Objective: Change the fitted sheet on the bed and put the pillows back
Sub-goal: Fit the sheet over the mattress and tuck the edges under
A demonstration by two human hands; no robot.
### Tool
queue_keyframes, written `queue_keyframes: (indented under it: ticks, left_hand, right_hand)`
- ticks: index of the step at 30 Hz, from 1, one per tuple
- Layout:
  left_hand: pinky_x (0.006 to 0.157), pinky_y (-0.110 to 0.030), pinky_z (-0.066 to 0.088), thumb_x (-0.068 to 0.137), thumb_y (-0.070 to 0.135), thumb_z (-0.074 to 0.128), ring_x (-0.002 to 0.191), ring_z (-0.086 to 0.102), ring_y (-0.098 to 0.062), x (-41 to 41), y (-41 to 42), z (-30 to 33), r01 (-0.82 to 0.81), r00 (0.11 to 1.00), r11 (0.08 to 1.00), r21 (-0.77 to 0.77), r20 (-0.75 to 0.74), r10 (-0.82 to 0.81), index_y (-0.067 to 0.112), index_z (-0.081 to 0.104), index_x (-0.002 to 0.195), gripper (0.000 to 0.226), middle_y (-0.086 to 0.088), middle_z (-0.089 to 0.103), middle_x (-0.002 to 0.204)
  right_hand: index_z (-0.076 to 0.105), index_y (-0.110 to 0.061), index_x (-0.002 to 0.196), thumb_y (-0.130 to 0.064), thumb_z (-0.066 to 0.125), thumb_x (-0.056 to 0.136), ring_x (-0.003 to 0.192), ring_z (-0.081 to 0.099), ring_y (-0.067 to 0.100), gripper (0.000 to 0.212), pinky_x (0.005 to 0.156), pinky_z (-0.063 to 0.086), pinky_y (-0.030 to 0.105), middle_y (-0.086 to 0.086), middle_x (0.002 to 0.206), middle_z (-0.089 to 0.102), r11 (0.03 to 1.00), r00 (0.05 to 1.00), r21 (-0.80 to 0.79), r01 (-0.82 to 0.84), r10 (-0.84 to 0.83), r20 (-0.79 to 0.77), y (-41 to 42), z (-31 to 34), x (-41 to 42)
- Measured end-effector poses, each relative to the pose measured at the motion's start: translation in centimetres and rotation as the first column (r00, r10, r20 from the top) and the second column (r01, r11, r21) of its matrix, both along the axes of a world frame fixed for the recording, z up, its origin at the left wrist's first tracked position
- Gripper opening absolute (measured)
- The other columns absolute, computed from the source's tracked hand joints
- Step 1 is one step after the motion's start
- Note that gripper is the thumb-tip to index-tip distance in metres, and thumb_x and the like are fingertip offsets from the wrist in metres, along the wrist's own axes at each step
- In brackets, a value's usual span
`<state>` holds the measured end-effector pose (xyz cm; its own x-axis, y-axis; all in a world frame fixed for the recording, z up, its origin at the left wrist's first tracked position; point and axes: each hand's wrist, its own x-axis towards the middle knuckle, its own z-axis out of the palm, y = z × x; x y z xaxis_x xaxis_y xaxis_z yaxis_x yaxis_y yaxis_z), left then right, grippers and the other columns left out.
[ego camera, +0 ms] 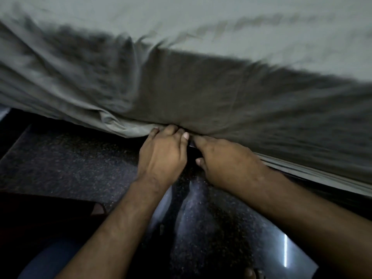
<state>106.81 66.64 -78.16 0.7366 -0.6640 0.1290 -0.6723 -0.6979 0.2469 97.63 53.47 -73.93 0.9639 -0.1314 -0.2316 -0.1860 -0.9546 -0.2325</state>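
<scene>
Head view: both hands at the lower hem of a grey fitted sheet (181, 81).
Left hand (163, 156) clamped on the bunched hem; right hand (225, 164) just beside, fingers tucked under it, grip hidden. Soft, creased, motion-blurred cloth above; dark glossy speckled floor (66, 158) below.

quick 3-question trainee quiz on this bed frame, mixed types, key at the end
1. True or false: both hands are at the lower edge of the sheet.
2. Which hand has fingers curled over a fold of fabric? A) left hand B) right hand C) neither
3. Fill in: below the hands lies a dark, speckled, glossy ____.

Key
1. True; they meet side by side at the hem.
2. A. The right hand's fingertips are hidden under the hem, so its grip cannot be judged.
3. floor
</scene>
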Motion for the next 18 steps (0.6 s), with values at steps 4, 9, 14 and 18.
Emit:
queue_keyframes:
  ticks: [4, 9, 14, 18]
  left_hand:
    - [0.097, -0.044, 0.046, 0.102, 0.04, 0.028, 0.103, 0.062, -0.033, 0.0, -0.1, 0.9, 0.123, 0.992, 0.991, 0.058, -0.048, -0.121, 0.014, 0.07, 0.107, 0.05, -0.011, 0.071, 0.107]
    - [0.11, -0.037, 0.044, 0.101, 0.036, 0.035, 0.127, 0.058, -0.028, -4.3, -2.2, 1.1, 0.379, 0.9, 0.923, -0.067, -0.203, -0.385, 0.008, 0.068, 0.127, 0.05, -0.014, 0.066, 0.133]
    - [0.104, -0.039, 0.042, 0.096, 0.026, 0.033, 0.11, 0.063, -0.033, -5.2, -4.6, 1.4, 0.36, 0.907, 0.932, -0.05, -0.215, -0.362, 0.003, 0.07, 0.111, 0.046, -0.017, 0.071, 0.113]
    - [0.097, -0.037, 0.044, 0.102, 0.028, 0.034, 0.106, 0.064, -0.032, -6.1, -4.6, 1.9, 0.305, 0.929, 0.946, -0.111, -0.184, -0.321, 0.002, 0.072, 0.109, 0.046, -0.015, 0.073, 0.11]
  right_hand:
    - [0.017, -0.019, 0.156, -0.029, 0.051, 0.101, 0.141, 0.042, 0.021, 0.066, 0.107, 0.041, 0.038, 0.0, 0.159, 0.036, 0.979, 0.98, -0.13, 0.157, -0.171, -0.106, -0.2, 0.8, -4.8]
    - [0.014, -0.015, 0.159, -0.027, 0.045, 0.102, 0.144, 0.039, 0.024, 0.066, 0.114, 0.034, 0.043, 0.002, 0.161, 0.034, 0.957, 0.965, -0.179, 0.228, -0.247, -0.093, 0.0, 0.8, -6.1]
    - [0.037, -0.013, 0.144, -0.009, 0.058, 0.083, 0.115, 0.063, 0.032, 0.065, 0.097, 0.045, 0.037, 0.012, 0.13, 0.063, 0.975, 0.976, -0.086, 0.206, -0.211, -0.058, -1.7, 0.5, -5.9]
    - [0.032, -0.01, 0.154, -0.002, 0.061, 0.075, 0.134, 0.051, 0.03, 0.085, 0.114, 0.036, 0.035, 0.014, 0.149, 0.05, 0.987, 0.989, 0.055, 0.151, -0.151, -0.004, -3.3, -0.9, -7.6]
